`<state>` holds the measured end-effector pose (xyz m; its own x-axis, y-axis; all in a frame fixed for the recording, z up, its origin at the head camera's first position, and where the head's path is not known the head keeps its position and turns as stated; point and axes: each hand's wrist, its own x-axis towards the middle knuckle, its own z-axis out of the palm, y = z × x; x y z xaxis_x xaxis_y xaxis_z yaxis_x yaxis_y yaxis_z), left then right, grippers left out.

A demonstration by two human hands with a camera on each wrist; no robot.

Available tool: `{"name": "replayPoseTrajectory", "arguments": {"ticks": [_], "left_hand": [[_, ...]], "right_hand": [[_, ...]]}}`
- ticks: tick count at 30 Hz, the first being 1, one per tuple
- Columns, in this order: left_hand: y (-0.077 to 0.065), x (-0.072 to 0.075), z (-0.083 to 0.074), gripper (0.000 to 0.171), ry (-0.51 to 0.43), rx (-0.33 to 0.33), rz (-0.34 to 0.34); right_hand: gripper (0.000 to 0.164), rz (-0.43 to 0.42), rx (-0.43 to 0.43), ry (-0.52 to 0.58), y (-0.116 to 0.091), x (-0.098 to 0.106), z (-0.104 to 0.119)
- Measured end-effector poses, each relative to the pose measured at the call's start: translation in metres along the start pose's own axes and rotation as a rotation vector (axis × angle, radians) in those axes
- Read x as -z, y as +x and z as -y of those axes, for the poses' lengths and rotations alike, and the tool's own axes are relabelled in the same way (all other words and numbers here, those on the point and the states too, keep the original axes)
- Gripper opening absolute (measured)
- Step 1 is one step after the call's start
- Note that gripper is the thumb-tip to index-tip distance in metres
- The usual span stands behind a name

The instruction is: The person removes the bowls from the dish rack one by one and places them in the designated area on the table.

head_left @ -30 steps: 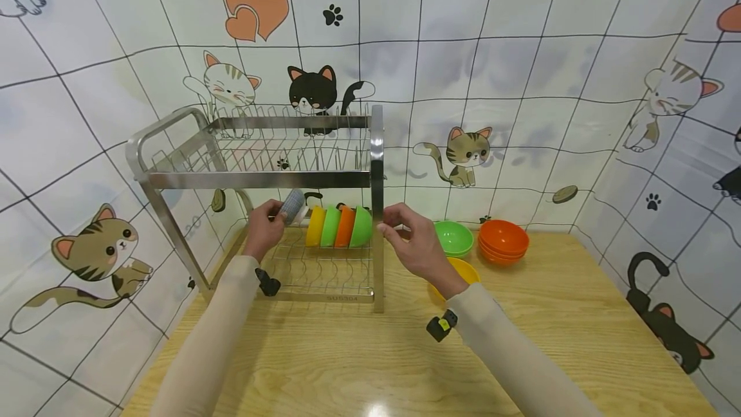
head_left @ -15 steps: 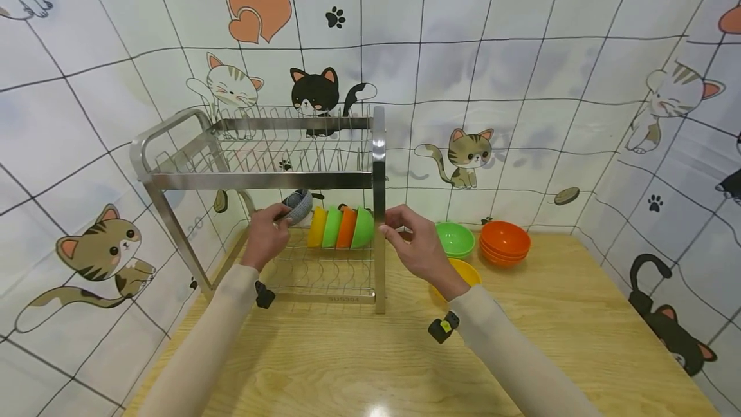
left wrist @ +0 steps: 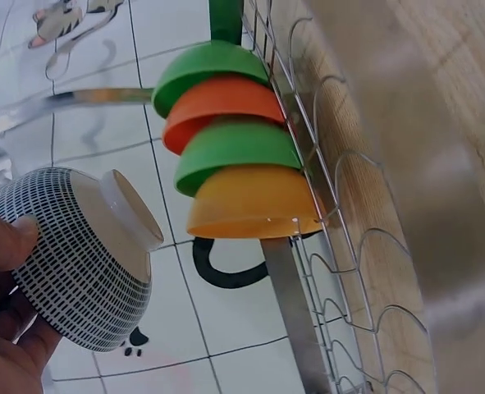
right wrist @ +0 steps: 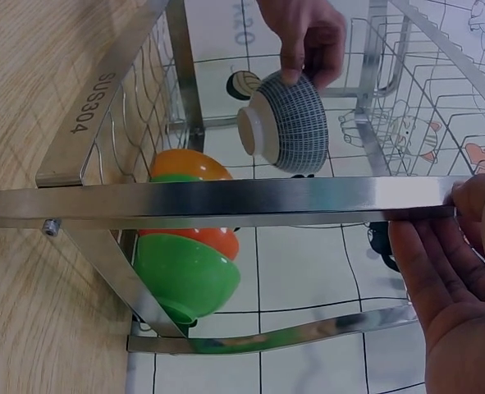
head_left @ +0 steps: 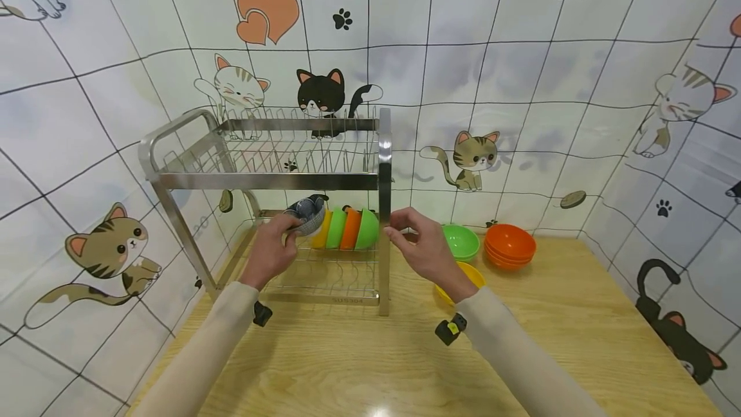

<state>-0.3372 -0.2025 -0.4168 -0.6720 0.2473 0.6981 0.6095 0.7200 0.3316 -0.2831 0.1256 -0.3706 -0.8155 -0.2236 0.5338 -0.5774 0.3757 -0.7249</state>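
In the head view my left hand (head_left: 271, 251) grips a ceramic bowl (head_left: 309, 219) with a dark blue-and-white pattern, inside the lower tier of a steel dish rack (head_left: 278, 181). The left wrist view shows the bowl (left wrist: 82, 263) tipped sideways, thumb on its outer wall, its pale foot facing the row of bowls. That row, yellow (left wrist: 254, 205), green (left wrist: 238, 152), orange (left wrist: 226, 107) and green (left wrist: 209, 70), stands on edge in the lower tier. My right hand (head_left: 425, 251) pinches the rack's right front post (right wrist: 250, 201) between thumb and fingers.
Right of the rack on the wooden table (head_left: 521, 340) stand green bowls (head_left: 462, 242), stacked orange bowls (head_left: 509, 243) and a yellow bowl (head_left: 470, 273) partly behind my right wrist. The upper wire tier (head_left: 301, 158) hangs above my left hand. A cat-printed wall covering (head_left: 428, 69) backs everything.
My left hand has carried the patterned bowl right toward the yellow bowl, turning it so its inside now shows in the head view. The right hand keeps its hold on the post.
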Motion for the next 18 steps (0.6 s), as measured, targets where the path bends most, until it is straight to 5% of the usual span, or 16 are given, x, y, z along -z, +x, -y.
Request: {"name": "replayPoseTrajectory", "arguments": {"ticks": [18], "left_hand": [[-0.019,0.018,-0.044,0.028,0.003,-0.305,-0.042]], "right_hand": [[0.048,0.149,0.063,-0.059,-0.015,0.017,0.006]]}}
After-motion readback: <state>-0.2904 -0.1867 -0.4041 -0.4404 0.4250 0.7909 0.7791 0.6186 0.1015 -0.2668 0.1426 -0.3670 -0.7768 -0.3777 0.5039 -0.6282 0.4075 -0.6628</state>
